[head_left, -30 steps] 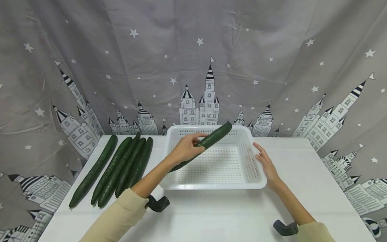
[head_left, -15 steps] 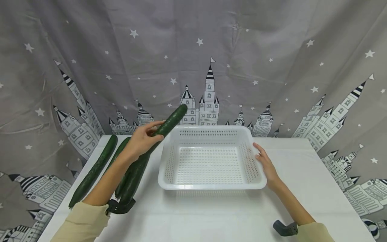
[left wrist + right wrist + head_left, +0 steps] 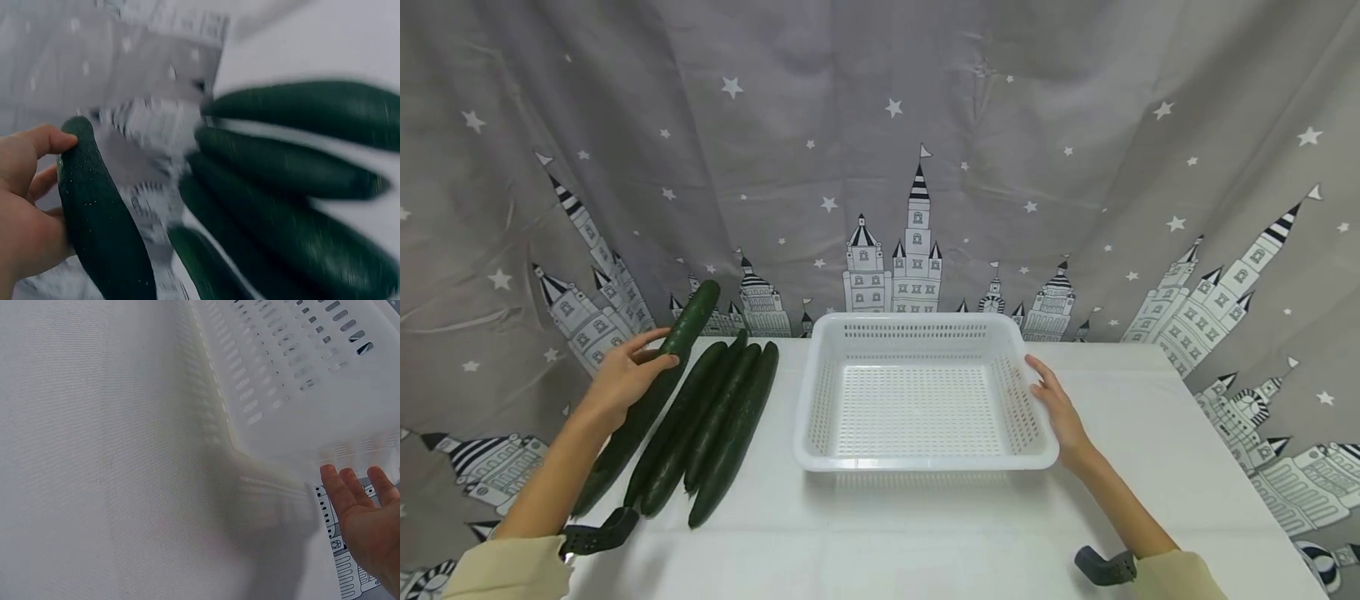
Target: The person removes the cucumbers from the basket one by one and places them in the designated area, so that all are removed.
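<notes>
A long dark green cucumber (image 3: 694, 318) is pinched between the thumb and fingers of my left hand (image 3: 625, 375), tilted with its far end raised at the table's left side. In the left wrist view the held cucumber (image 3: 103, 219) hangs apart from several other cucumbers (image 3: 287, 162), which lie side by side. In the head view, the loose cucumbers (image 3: 733, 442) are just right of my left hand; the held one partly covers the leftmost. The straight fingers of my right hand (image 3: 1060, 412) touch the right side of a white perforated plastic basket (image 3: 925, 463), as the right wrist view also shows.
A white cloth (image 3: 880, 533) covers the table. Behind it and along both sides hangs a grey curtain (image 3: 880, 108) printed with castles and stars. Dark wrist mounts (image 3: 601, 533) stick out beside both forearms.
My left hand has carried the cucumber leftward, from over the basket, across the loose cucumbers, to the left end of the row. The right hand has stayed at the basket.
</notes>
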A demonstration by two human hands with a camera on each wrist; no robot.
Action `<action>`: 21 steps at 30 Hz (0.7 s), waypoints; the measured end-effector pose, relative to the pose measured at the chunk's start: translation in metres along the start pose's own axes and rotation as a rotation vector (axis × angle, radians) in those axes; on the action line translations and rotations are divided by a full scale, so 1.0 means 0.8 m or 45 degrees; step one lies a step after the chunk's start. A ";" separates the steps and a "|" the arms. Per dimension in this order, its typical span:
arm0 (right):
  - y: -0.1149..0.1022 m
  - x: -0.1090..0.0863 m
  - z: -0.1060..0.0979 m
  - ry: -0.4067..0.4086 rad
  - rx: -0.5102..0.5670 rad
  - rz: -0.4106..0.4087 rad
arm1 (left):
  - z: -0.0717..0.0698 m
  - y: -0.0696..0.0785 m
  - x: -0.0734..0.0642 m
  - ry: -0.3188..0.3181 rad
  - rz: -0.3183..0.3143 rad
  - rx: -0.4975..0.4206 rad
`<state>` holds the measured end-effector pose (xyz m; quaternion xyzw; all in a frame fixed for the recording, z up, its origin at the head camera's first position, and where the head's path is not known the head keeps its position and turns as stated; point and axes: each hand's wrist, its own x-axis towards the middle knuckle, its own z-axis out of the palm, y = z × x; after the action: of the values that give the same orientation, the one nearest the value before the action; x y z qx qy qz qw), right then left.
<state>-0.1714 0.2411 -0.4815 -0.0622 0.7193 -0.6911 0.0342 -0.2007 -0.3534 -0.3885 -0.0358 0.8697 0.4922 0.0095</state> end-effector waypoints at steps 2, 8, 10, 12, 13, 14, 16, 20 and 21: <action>0.001 0.001 -0.001 -0.005 0.008 0.002 | -0.011 -0.019 0.004 0.021 -0.033 0.008; 0.005 0.000 -0.001 -0.002 0.025 0.009 | -0.031 -0.069 0.017 0.088 -0.118 0.028; 0.005 0.000 0.000 -0.002 0.019 0.011 | -0.035 -0.082 0.019 0.099 -0.130 0.022; 0.005 0.000 0.000 0.000 0.009 0.011 | -0.038 -0.092 0.021 0.112 -0.136 0.022; 0.005 -0.001 0.000 0.002 0.005 0.012 | -0.039 -0.096 0.022 0.117 -0.136 0.022; 0.005 0.000 0.000 0.003 0.000 0.010 | -0.040 -0.100 0.023 0.122 -0.136 0.029; 0.004 0.000 0.000 0.004 -0.002 0.010 | -0.042 -0.106 0.025 0.130 -0.149 0.044; 0.004 0.000 -0.001 0.001 0.001 0.006 | -0.045 -0.114 0.027 0.133 -0.181 0.074; 0.003 0.000 -0.001 -0.002 0.008 0.006 | -0.047 -0.116 0.028 0.127 -0.193 0.073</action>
<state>-0.1719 0.2416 -0.4839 -0.0609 0.7173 -0.6931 0.0365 -0.2154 -0.4339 -0.4496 -0.1260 0.8777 0.4624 0.0044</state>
